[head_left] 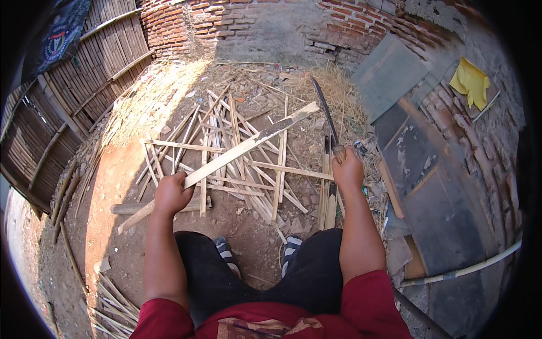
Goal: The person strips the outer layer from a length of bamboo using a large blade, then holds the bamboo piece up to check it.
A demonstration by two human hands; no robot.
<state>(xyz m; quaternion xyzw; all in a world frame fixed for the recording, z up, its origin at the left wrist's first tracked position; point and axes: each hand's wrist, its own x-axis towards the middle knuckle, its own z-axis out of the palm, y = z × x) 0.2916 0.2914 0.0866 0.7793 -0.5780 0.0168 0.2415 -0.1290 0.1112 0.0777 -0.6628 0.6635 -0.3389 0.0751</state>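
Observation:
My left hand (172, 195) is closed round a long pale slat (248, 146), bamboo or wood, with dark patches toward its far end. The slat slants up and right in front of me, its near end sticking out past my wrist. In my right hand (348, 174) is the wooden handle of a machete (323, 104), its long dark blade pointing up and away from me. The blade stands just right of the slat's far end; a small gap seems to lie between them. Below both hands, a loose heap of thin slats (231, 127) lies crisscrossed on the dirt.
A short log (127, 209) lies behind my left hand. Dark boards (429, 186) and a yellow cloth (470, 83) are along the right wall. A bamboo fence (96, 73) runs on the left, a brick wall (248, 28) at the back. More strips (113, 305) lie lower left.

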